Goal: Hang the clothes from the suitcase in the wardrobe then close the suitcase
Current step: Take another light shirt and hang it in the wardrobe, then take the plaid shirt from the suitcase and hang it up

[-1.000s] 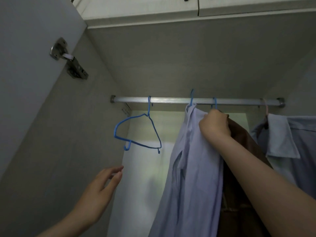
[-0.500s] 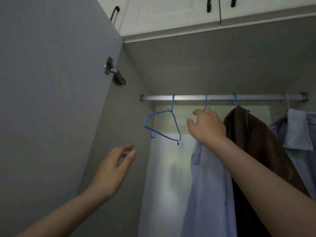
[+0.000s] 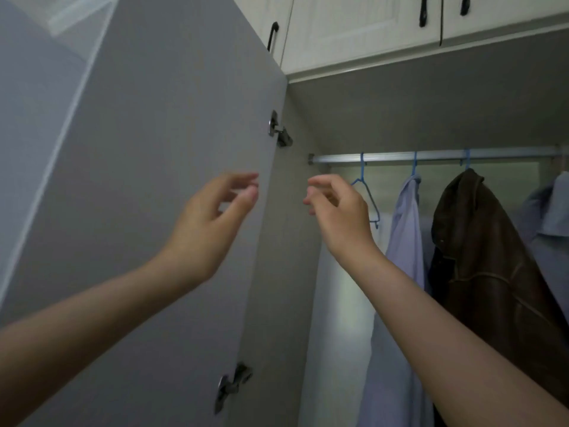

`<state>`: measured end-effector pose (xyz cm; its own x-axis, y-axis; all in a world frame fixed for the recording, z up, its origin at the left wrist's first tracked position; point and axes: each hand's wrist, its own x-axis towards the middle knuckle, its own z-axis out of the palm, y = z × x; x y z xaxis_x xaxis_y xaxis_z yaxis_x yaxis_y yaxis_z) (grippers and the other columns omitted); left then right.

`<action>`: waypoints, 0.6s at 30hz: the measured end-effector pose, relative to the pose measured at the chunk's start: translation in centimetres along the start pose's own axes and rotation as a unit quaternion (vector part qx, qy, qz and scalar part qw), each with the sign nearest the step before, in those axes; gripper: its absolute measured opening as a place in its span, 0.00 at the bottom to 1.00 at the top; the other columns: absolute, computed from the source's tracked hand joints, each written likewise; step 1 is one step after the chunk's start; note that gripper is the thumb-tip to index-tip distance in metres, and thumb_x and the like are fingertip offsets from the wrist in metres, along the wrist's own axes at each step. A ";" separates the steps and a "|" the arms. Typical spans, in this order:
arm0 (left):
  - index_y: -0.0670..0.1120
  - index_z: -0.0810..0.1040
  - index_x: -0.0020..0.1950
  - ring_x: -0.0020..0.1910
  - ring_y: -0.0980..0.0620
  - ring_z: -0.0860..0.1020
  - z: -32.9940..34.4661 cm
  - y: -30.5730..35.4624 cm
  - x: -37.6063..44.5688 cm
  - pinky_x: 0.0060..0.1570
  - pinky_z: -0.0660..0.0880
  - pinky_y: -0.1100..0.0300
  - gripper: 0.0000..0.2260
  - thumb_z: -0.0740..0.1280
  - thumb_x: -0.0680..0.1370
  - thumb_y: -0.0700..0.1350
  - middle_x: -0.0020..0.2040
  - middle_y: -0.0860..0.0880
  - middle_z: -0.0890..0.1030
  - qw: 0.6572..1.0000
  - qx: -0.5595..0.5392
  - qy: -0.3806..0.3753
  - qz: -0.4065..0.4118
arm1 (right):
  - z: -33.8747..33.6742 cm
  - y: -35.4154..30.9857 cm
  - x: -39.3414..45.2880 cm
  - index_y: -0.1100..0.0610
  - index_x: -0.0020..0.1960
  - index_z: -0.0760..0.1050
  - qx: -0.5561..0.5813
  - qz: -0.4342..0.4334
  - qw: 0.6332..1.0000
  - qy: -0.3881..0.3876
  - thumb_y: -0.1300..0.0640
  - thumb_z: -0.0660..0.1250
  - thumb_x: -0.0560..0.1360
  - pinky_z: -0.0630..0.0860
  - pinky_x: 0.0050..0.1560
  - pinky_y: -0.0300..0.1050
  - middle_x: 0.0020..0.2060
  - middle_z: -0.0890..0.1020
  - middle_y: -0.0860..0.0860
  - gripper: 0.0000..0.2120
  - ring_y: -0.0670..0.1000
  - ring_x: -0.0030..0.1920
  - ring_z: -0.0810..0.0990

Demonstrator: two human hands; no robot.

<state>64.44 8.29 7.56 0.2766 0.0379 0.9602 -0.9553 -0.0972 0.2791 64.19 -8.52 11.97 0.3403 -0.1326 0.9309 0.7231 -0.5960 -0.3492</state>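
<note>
A metal rail (image 3: 437,156) runs across the open wardrobe. On it hang an empty blue hanger (image 3: 368,192), a pale lilac shirt (image 3: 405,241), a dark brown leather jacket (image 3: 480,257) and a blue-grey shirt (image 3: 551,217) at the right edge. My right hand (image 3: 337,211) is raised in front of the empty hanger, fingers loosely curled, holding nothing. My left hand (image 3: 212,220) is raised in front of the open door, fingers relaxed and empty. The suitcase is out of view.
The grey wardrobe door (image 3: 147,180) stands open on the left, with hinges (image 3: 278,132) on its inner edge. White upper cabinets (image 3: 363,26) with black handles sit above the wardrobe.
My right hand has let go of the lilac shirt's hanger and drawn back to the left. My left hand has risen. The view has swung left toward the door.
</note>
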 end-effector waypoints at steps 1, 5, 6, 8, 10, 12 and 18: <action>0.61 0.73 0.51 0.50 0.53 0.77 -1.1 1.2 0.0 0.47 0.72 0.56 0.09 0.58 0.73 0.54 0.54 0.53 0.79 1.000 0.017 0.009 0.004 | 0.4 -1.0 -0.7 0.51 0.48 0.75 0.028 0.010 0.999 -0.020 0.59 0.63 0.76 0.77 0.49 0.49 0.42 0.81 0.54 0.04 0.54 0.43 0.80; 0.58 0.74 0.54 0.50 0.53 0.77 -6.3 4.7 -2.2 0.46 0.72 0.60 0.12 0.57 0.74 0.54 0.54 0.57 0.79 0.993 0.106 0.051 0.006 | 1.4 -5.5 -3.5 0.56 0.48 0.73 0.144 0.044 0.981 -0.121 0.61 0.61 0.78 0.70 0.33 0.36 0.38 0.79 0.53 0.03 0.47 0.33 0.76; 0.58 0.75 0.55 0.51 0.55 0.77 -7.8 5.3 -3.3 0.47 0.72 0.62 0.12 0.57 0.74 0.54 0.55 0.58 0.79 0.989 0.140 0.055 0.004 | 1.7 -6.8 -4.2 0.57 0.48 0.73 0.175 0.042 0.974 -0.138 0.61 0.60 0.78 0.70 0.32 0.37 0.36 0.79 0.53 0.04 0.48 0.33 0.75; 0.58 0.75 0.56 0.51 0.60 0.76 -11.0 6.3 -5.3 0.47 0.71 0.68 0.13 0.57 0.75 0.54 0.54 0.60 0.78 0.978 0.201 0.059 -0.010 | 2.3 -9.4 -5.5 0.58 0.47 0.73 0.241 0.030 0.955 -0.170 0.62 0.59 0.79 0.70 0.31 0.39 0.35 0.78 0.52 0.05 0.49 0.33 0.75; 0.58 0.75 0.58 0.51 0.67 0.73 -14.6 7.3 -8.0 0.46 0.69 0.72 0.14 0.57 0.75 0.54 0.54 0.61 0.77 0.960 0.269 0.061 -0.044 | 3.7 -12.0 -7.6 0.56 0.44 0.74 0.302 0.020 0.930 -0.207 0.63 0.59 0.79 0.71 0.30 0.39 0.34 0.79 0.53 0.08 0.50 0.33 0.76; 0.56 0.73 0.61 0.52 0.69 0.72 -17.8 7.8 -10.8 0.47 0.67 0.70 0.15 0.57 0.76 0.55 0.58 0.59 0.76 0.942 0.318 0.066 -0.091 | 5.3 -14.2 -9.9 0.55 0.42 0.74 0.341 0.002 0.909 -0.241 0.63 0.59 0.78 0.72 0.30 0.39 0.34 0.79 0.53 0.09 0.50 0.32 0.77; 0.54 0.73 0.63 0.52 0.64 0.73 -27.7 10.3 -19.6 0.52 0.69 0.65 0.12 0.59 0.80 0.49 0.60 0.55 0.76 0.881 0.412 0.097 -0.210 | 11.1 -19.0 -17.5 0.55 0.46 0.76 0.382 0.005 0.860 -0.339 0.63 0.60 0.78 0.76 0.34 0.41 0.35 0.81 0.50 0.08 0.48 0.36 0.80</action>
<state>46.28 34.10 -8.65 0.4883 0.4054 0.7728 -0.3498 -0.7203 0.5990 51.15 13.91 1.12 0.4343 0.5125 0.7408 0.8135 0.1301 -0.5669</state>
